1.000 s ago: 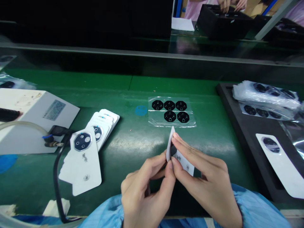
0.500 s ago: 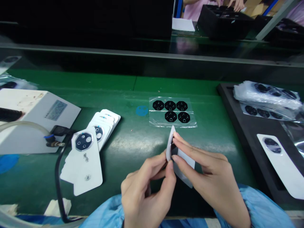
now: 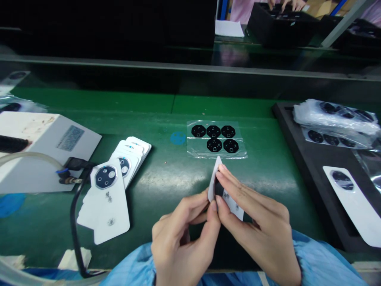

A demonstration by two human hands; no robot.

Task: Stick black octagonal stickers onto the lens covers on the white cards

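Observation:
My left hand (image 3: 186, 238) pinches the near-left edge of a white phone back panel (image 3: 233, 207) between thumb and fingers. The panel stands tilted nearly on edge, and printed marks show on its face. My right hand (image 3: 258, 222) is closed over the same panel, its index finger and thumb at the dark camera area, which they partly hide. Just beyond the hands lies a clear film sheet (image 3: 196, 149) with several black octagonal stickers (image 3: 214, 145). To the left, similar white panels (image 3: 111, 202) are fanned in a stack, their octagonal camera patches facing up.
On the left stands a white box (image 3: 38, 159) with a black cable (image 3: 74, 226) and a hose. A dark foam tray (image 3: 300, 159) on the right bears bagged sticker sheets (image 3: 336, 115) and one white panel (image 3: 351, 202). Across the bench, another person's hands (image 3: 287, 4) are over a black box.
The held panel has turned slightly, so its printed marks now show beside my right fingers. My right hand has shifted a little; my left keeps its pinch.

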